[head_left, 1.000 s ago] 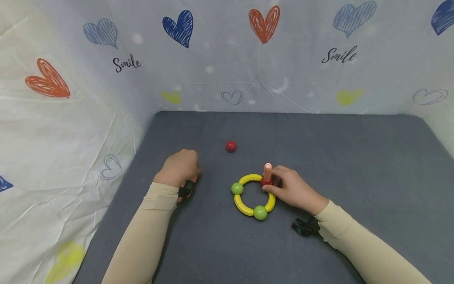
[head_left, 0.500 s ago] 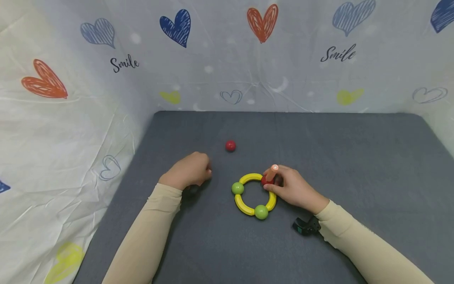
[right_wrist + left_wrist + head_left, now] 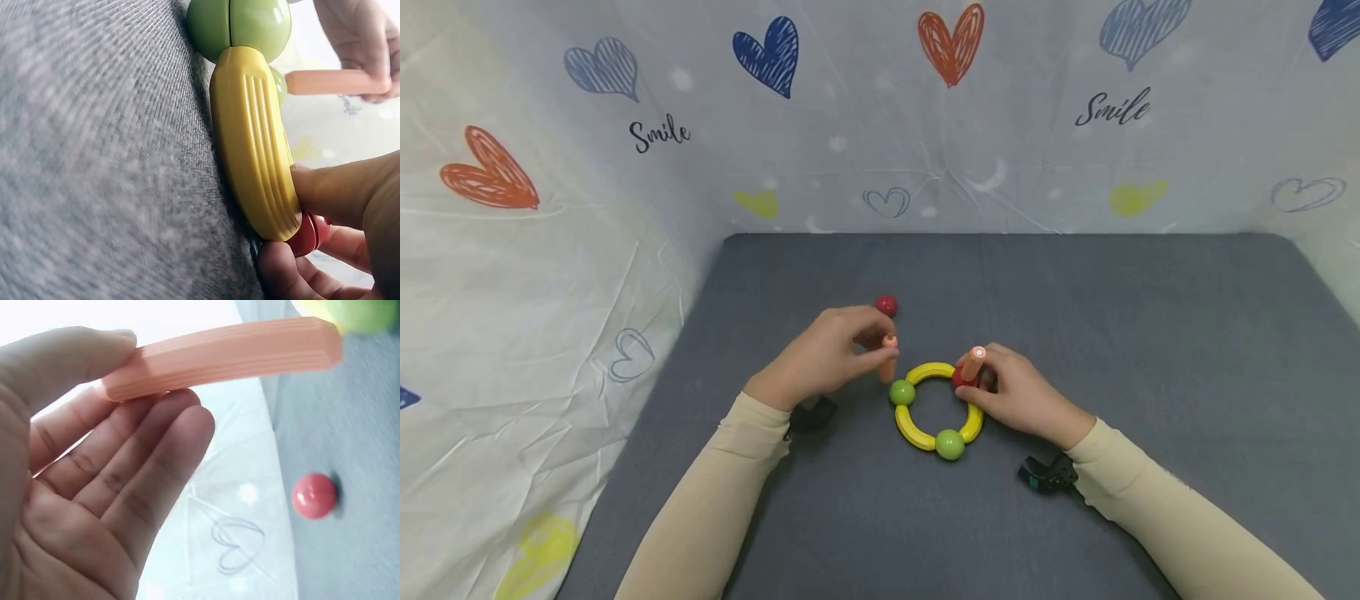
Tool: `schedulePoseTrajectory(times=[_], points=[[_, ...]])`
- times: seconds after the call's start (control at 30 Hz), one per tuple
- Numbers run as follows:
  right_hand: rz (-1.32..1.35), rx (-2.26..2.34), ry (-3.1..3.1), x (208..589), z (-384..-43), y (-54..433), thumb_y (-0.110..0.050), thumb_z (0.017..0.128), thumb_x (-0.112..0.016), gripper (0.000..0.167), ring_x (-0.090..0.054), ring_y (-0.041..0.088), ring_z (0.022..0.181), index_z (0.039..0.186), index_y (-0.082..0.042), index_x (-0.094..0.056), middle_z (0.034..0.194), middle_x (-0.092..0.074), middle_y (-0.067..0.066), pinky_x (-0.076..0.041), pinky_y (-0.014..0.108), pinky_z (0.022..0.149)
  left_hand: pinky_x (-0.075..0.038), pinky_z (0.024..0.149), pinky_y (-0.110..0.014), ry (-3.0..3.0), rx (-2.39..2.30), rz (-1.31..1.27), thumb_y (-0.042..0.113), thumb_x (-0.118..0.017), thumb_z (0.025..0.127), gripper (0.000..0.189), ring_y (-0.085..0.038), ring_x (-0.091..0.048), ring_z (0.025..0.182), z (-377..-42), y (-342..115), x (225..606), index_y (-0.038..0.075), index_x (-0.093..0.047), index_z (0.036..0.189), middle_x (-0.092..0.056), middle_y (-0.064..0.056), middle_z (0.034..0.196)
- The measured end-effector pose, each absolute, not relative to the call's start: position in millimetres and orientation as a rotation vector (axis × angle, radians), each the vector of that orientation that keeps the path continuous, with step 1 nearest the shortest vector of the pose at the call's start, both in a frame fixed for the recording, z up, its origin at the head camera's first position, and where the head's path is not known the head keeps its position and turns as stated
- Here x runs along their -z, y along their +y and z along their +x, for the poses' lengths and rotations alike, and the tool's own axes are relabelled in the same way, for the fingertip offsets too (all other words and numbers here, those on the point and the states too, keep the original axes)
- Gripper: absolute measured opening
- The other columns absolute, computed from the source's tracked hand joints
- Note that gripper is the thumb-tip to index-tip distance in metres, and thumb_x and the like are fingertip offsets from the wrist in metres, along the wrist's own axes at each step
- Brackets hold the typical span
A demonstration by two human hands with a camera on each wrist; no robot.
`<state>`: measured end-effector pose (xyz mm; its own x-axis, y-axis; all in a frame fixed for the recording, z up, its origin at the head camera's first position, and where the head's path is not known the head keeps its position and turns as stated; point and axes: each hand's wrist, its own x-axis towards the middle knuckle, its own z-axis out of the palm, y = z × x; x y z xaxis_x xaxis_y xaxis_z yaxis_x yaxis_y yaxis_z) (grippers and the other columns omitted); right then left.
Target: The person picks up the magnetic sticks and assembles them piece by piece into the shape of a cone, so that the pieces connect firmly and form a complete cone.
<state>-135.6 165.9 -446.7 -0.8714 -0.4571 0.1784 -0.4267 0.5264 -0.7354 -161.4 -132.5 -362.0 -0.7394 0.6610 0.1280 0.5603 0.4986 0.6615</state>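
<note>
My left hand (image 3: 823,350) pinches one end of a ridged, slightly curved orange toy rod (image 3: 237,356) between thumb and fingers. The rod's free end points down, just above a green ball (image 3: 902,392) of a ring on the table. Yellow curved rods (image 3: 913,432) joined by balls make up this ring, with another green ball (image 3: 950,445) at its near side. At its far right, my right hand (image 3: 1022,396) grips it with thumb and fingers around the red ball (image 3: 305,237) and the end of a yellow rod. From that red ball a second orange rod (image 3: 973,363) sticks up, tilted.
A loose red ball (image 3: 886,305) lies on the grey table (image 3: 1135,350) behind my left hand. A white curtain (image 3: 1022,100) with printed hearts hangs at the back and left. Each wrist wears a black camera (image 3: 1048,474).
My left hand has moved right towards the ring and turned, bringing the orange rod into sight. My right hand stays on the ring; the upright orange rod now leans to the right.
</note>
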Motion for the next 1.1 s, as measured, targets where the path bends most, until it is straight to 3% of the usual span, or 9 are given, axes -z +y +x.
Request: schedulePoseTrajectory(times=[0.13,0.33,0.53,0.83,1.1], points=[[-0.782,1.271,2.721,447.5,-135.5,165.9,-0.013,0.091,-0.084,0.019,-0.056,0.009,0.078,0.095,-0.018,-0.066,0.112,-0.069,0.005,-0.048,0.027,0.069,-0.057,0.089,-0.029,2.556,-1.135,1.155,0.019,-0.075,0.100,0.010,-0.002,-0.067,0.091,-156.3,-128.1,357.1,0.019,-0.066,0.105,-0.074,0.005,0.083],[-0.782,1.257,2.716,448.6,-135.9,166.4,-0.014,0.094,-0.082,0.016,-0.056,0.010,0.079,0.101,-0.015,-0.067,0.108,-0.067,0.004,-0.048,0.028,0.071,-0.057,0.089,-0.026,2.552,-1.146,1.192,0.011,-0.077,0.097,0.013,-0.002,-0.067,0.092,-154.3,-123.7,357.0,0.017,-0.066,0.103,-0.074,0.003,0.087],[-0.777,1.265,2.711,448.1,-136.5,165.8,-0.014,0.094,-0.082,0.018,-0.057,0.011,0.080,0.095,-0.016,-0.064,0.113,-0.069,0.006,-0.049,0.028,0.071,-0.058,0.089,-0.027,2.559,-1.113,1.182,0.012,-0.077,0.097,0.013,-0.002,-0.067,0.094,-155.6,-121.8,361.0,0.017,-0.066,0.101,-0.073,0.006,0.089],[-0.761,1.253,2.701,445.4,-137.1,166.9,-0.015,0.094,-0.082,0.016,-0.056,0.010,0.078,0.103,-0.014,-0.069,0.105,-0.067,0.004,-0.048,0.027,0.070,-0.058,0.082,-0.030,2.512,-0.990,0.992,0.017,-0.080,0.095,0.016,-0.005,-0.066,0.086,-160.8,-119.4,368.8,0.019,-0.067,0.104,-0.072,0.011,0.089],[-0.720,1.226,2.695,444.7,-136.0,168.1,-0.018,0.092,-0.083,0.025,-0.056,0.010,0.075,0.113,-0.012,-0.072,0.096,-0.064,0.000,-0.049,0.027,0.067,-0.052,0.072,-0.026,2.458,-0.808,0.930,0.021,-0.082,0.094,0.016,-0.007,-0.060,0.075,-168.0,-116.1,392.0,0.025,-0.067,0.088,-0.064,0.010,0.082]])
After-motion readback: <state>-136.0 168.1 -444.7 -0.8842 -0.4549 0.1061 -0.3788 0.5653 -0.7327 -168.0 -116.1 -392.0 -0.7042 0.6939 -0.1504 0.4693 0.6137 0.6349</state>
